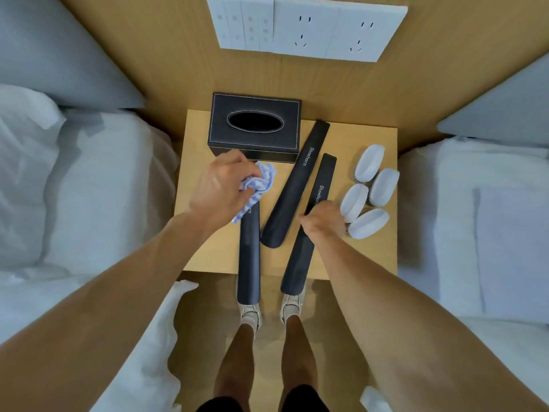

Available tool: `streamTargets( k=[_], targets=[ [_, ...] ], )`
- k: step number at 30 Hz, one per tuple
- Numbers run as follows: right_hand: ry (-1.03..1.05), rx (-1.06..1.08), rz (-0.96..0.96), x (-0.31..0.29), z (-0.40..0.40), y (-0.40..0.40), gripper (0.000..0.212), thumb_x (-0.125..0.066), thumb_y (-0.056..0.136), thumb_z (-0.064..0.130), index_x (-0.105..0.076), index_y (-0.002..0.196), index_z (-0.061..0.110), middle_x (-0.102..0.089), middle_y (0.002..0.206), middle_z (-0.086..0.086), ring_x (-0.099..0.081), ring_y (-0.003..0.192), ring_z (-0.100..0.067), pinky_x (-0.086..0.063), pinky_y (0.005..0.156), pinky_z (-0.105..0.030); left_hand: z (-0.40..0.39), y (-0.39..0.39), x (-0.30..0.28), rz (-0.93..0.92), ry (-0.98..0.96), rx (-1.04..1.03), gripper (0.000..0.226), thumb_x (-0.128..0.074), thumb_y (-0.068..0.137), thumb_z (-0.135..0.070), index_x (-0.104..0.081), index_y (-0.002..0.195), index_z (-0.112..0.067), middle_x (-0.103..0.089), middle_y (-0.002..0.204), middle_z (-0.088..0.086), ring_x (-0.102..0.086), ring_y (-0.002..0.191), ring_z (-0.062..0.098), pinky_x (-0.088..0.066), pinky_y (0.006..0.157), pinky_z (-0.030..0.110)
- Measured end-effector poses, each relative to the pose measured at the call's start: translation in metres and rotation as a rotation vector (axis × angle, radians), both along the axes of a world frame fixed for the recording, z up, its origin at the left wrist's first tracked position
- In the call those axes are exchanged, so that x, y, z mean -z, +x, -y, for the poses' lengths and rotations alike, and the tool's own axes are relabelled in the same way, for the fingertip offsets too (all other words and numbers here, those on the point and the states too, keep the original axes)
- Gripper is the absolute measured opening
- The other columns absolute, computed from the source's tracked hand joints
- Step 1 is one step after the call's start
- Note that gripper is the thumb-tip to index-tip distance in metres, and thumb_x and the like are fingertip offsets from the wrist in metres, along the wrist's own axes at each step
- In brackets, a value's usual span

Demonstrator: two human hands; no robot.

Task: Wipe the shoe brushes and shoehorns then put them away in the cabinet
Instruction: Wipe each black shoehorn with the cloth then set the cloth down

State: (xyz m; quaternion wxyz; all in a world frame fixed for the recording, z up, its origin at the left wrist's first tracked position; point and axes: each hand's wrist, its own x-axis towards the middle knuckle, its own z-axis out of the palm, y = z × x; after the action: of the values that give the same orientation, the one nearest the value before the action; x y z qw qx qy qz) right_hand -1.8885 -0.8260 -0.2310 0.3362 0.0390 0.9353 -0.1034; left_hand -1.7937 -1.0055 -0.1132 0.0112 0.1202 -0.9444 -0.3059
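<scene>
A crumpled blue-and-white cloth (pixel 257 181) is clutched in the left hand (pixel 221 185), directly above the far end of the left dark plastic shoehorn (pixel 249 260), which runs near-to-far. The right shoehorn (pixel 309 224) is gripped mid-length by the right hand (pixel 322 223) on the wooden bedside table (pixel 371 257).

The small light-wood counter (pixel 208 257) was crowded: a black leather tissue box (pixel 255 126) blocked the far left, three long dark shoehorns (pixel 292 185) lay across the middle, and four white oval brushes (pixel 368 193) clustered at the right. Bare wood stayed open at the near corners, hemmed by white beds (pixel 89 188) on both sides.
</scene>
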Motion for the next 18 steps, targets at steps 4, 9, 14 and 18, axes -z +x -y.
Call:
streamTargets(
  k=[4,9,14,18],
  targets=[
    [-0.009,0.036,0.002,0.005,0.010,-0.007,0.053,-0.078,0.082,0.043,-0.058,0.117,0.008,-0.069,0.112,-0.008,-0.068,0.104,-0.028,-0.049,0.071,-0.031,0.002,-0.002,0.010,0.008,0.013,-0.014,0.021,-0.069,0.082,0.003,-0.072,0.102,-0.001,-0.063,0.098,0.016,-0.060,0.082,0.025,-0.043,0.069,0.024],
    [0.019,-0.086,-0.153,0.004,0.023,-0.006,0.058,-0.074,0.085,0.043,-0.050,0.124,0.008,-0.059,0.121,-0.011,-0.063,0.110,-0.030,-0.050,0.075,-0.034,0.002,-0.004,0.014,-0.009,0.042,-0.028,0.019,-0.068,0.081,0.005,-0.073,0.098,0.000,-0.063,0.094,0.018,-0.060,0.077,0.027,-0.051,0.067,0.035],
    [-0.005,-0.110,-0.105,0.017,0.035,-0.005,0.041,-0.072,0.086,0.048,-0.062,0.108,0.014,-0.070,0.105,-0.006,-0.069,0.099,-0.027,-0.044,0.063,-0.031,0.007,-0.001,0.022,0.001,0.058,-0.050,0.019,-0.069,0.082,0.003,-0.073,0.100,0.000,-0.063,0.095,0.018,-0.060,0.079,0.026,-0.047,0.069,0.028],
    [0.031,-0.108,-0.105,0.024,0.041,-0.006,0.037,-0.073,0.086,0.046,-0.065,0.105,0.015,-0.071,0.104,-0.006,-0.070,0.096,-0.025,-0.043,0.062,-0.030,0.010,0.004,0.027,0.003,0.068,-0.068,0.018,-0.069,0.082,0.004,-0.073,0.100,0.001,-0.064,0.095,0.021,-0.062,0.079,0.029,-0.052,0.070,0.035]
  ],
)
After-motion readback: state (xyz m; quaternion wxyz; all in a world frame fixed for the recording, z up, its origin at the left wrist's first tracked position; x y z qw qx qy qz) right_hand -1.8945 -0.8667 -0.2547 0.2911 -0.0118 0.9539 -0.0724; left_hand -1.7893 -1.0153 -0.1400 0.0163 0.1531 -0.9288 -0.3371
